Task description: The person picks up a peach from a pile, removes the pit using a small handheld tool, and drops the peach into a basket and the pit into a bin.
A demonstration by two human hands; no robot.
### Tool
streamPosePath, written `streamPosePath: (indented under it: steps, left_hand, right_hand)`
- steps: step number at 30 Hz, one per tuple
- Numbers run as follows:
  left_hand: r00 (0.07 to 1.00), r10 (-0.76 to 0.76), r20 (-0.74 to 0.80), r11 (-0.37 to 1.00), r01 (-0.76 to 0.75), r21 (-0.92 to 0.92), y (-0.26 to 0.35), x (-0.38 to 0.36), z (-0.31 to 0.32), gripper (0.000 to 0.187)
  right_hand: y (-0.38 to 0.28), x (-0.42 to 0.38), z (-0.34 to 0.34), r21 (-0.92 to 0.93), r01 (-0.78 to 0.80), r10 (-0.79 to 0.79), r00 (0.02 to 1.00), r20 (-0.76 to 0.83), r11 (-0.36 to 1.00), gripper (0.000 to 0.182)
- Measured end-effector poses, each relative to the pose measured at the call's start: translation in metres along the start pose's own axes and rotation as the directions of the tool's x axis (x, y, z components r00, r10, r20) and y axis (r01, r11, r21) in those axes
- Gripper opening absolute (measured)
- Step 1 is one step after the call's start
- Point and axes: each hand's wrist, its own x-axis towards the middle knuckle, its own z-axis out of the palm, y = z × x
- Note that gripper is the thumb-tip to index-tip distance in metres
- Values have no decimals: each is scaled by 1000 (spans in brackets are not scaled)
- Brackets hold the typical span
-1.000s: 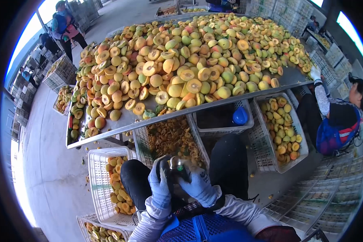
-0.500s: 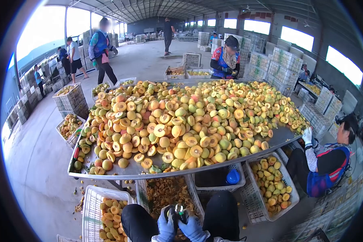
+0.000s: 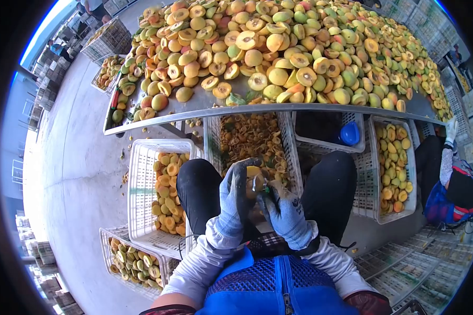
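Observation:
Both my hands are in grey-blue work gloves with dark palms, held between my knees above a crate. My left hand [image 3: 231,202] is closed around a yellow peach half [image 3: 253,172]. In my right hand [image 3: 286,212] is a small pitting tool with a metal loop [image 3: 259,182], its loop against the peach; the handle is mostly hidden in my fingers. Under my hands, a white crate [image 3: 214,139] contains brown pits and scraps. Ahead, a metal table [image 3: 194,111] carries a large heap of halved peaches [image 3: 273,42].
Crates of peach halves stand at my left, one white crate [image 3: 142,194] nearest and another [image 3: 110,262] behind it. At right are a tub with a blue vessel [image 3: 349,134] and a peach crate [image 3: 370,178]. Another person [image 3: 460,191] sits at far right, a gloved hand at the table edge.
My view has tilted down, so the table and my hands sit higher in the picture. A peach half now shows in my left hand, with the tool against it.

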Motion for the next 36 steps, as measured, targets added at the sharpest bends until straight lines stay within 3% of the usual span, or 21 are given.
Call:
streamPosePath:
  steps: [2,3,4,6,8,10,12,16,20,21,22,23,25,26,28,29,31,34,36]
  left_hand:
    - [975,208,74,888,-220,405,5,1,3,30]
    - [1000,29,-1,988,-29,148,0,-1,3,27]
    - [1000,29,-1,989,-28,147,3,-1,4,27]
    - [998,-66,2,998,66,-21,12,-3,6,24]
    - [999,-46,-14,999,46,22,9,-7,6,23]
    - [999,-17,-33,997,19,71,10,-8,3,23]
    - [995,76,57,983,-85,164,12,-6,2,23]
    - [999,-21,31,993,17,113,6,-12,1,23]
    - [995,21,99,986,-37,162,1,-14,-6,23]
    - [990,14,139,979,-42,199,5,-14,-7,25]
    - [984,10,179,970,-52,235,10,-11,-7,27]
    - [984,9,177,970,-52,236,9,-8,-9,27]
    - [961,98,258,955,-164,247,6,-4,-12,22]
    - [961,99,259,954,-166,250,7,-2,-12,22]
    - [967,19,256,970,-80,231,6,-4,-11,23]
    - [967,17,255,970,-78,231,4,-5,-12,23]
    - [931,-253,264,966,258,17,1,-6,-13,22]
    - [928,-238,286,967,255,-24,-1,-7,-12,21]
    - [947,-241,213,969,248,-6,-6,-11,-10,22]
  right_hand:
    - [2,3,-3,-32,-6,7,1000,30,999,19]
    - [3,2,-3,-63,28,-27,999,26,998,21]
    - [4,1,-4,-93,61,-59,998,23,994,23]
    - [2,-1,-5,-121,45,-39,998,47,992,24]
    - [0,-2,-5,-140,39,-28,996,80,989,26]
    - [-2,-4,-4,-28,12,-9,995,100,1000,27]
    - [0,-8,1,2,-3,3,995,104,1000,27]
    - [17,-23,19,82,-14,9,998,58,997,28]
    - [19,-43,30,144,-57,57,998,6,988,30]
    - [17,-42,26,537,-339,253,940,229,772,29]
    - [12,-38,20,737,-579,304,814,495,348,33]
    - [6,-34,14,737,-580,302,813,498,348,33]
    - [-3,-30,2,578,-784,145,560,816,-224,39]
    - [2,-28,4,579,-784,141,562,815,-225,39]
    - [18,-31,13,357,-750,-229,552,802,-557,43]
    - [21,-33,16,356,-749,-229,552,802,-558,43]
    - [22,-34,19,216,-707,-356,566,743,-673,43]
    - [21,-36,23,157,-676,-395,584,709,-720,43]
    - [26,-37,28,136,-672,-407,583,703,-728,43]
